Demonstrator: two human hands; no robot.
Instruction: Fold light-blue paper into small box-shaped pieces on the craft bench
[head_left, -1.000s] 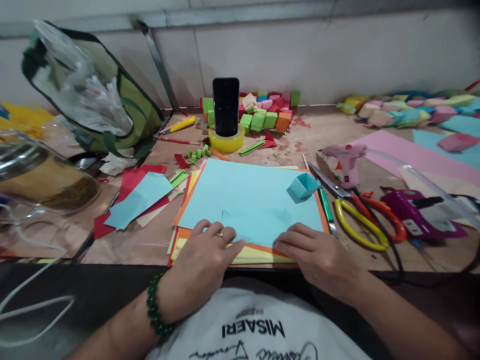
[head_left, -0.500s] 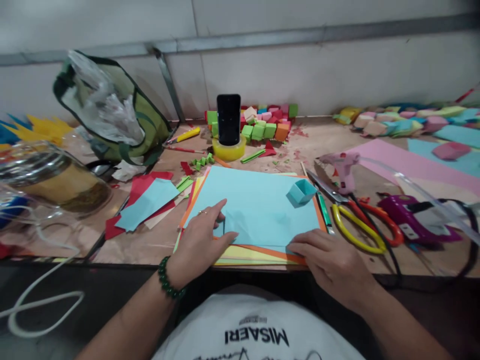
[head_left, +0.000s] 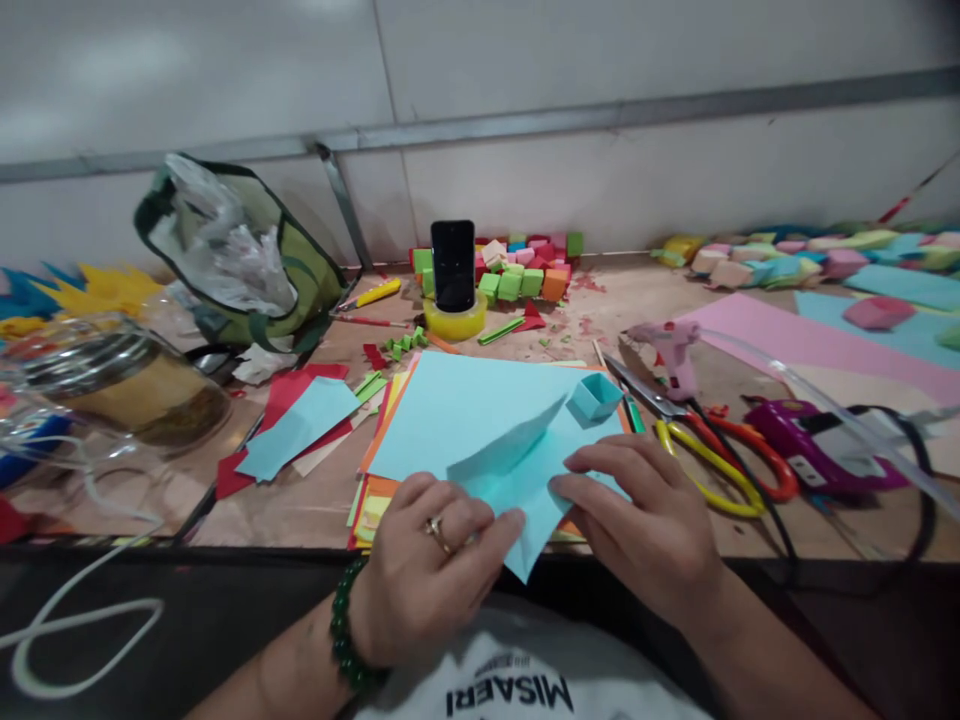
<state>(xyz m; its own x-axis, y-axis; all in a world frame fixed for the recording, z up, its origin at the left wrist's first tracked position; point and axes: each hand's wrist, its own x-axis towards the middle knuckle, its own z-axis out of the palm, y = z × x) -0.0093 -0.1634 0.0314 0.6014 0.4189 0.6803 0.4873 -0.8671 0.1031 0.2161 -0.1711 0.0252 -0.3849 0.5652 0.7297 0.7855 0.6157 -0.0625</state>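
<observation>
Between my hands, a folded sheet of light blue paper (head_left: 510, 465) is raised at the front of the paper stack, its flap standing up and a pointed corner hanging toward me. My left hand (head_left: 442, 555) pinches its near left part between thumb and curled fingers. On its right side, my right hand (head_left: 637, 510) grips the edge with thumb and fingertips. Beneath lies a larger light blue sheet (head_left: 450, 400) on top of orange and yellow sheets. A small open folded blue paper box (head_left: 596, 396) rests just beyond my right fingers.
Scissors (head_left: 712, 460), a pink glue gun (head_left: 667, 350) and a purple device (head_left: 817, 440) lie to the right. Red and blue paper scraps (head_left: 300, 425) are at left, near a glass jar (head_left: 150, 390). A phone (head_left: 453, 265) stands in a tape roll (head_left: 455, 318), before paper cubes (head_left: 517, 280).
Both hands, which lay on the paper, have come closer together. The blue folded paper has been lifted off the stack and partly opened, its corner turned toward me. The view has tilted up slightly.
</observation>
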